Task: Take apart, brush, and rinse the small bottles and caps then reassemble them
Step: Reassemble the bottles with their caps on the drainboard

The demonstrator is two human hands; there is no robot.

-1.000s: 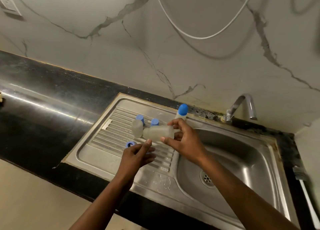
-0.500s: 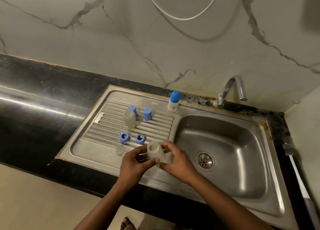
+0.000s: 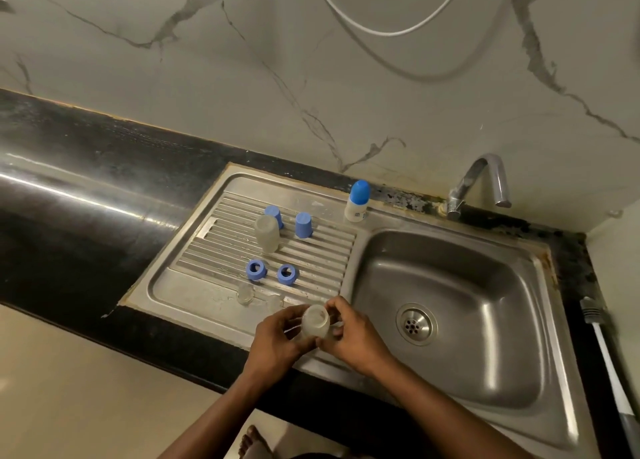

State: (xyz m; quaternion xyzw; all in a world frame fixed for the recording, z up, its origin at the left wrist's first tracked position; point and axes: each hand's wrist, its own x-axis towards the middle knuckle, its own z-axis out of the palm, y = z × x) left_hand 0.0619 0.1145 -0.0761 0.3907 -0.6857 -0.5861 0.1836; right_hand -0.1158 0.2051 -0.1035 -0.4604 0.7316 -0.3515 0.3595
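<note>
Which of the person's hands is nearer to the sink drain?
Right. The right hand holds the clear bottle on the side facing the drain; the left hand holds its opposite side, farther away.

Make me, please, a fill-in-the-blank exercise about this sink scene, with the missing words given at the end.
1. The left hand and right hand grip one clear bottle, which is to the ____ of the sink basin.
2. ____ blue rings lie on the draining board.
3. The white bottle near the tap has a ____ cap.
4. The brush lies to the ____ of the sink basin.

Missing words: left; Two; blue; right.
</note>
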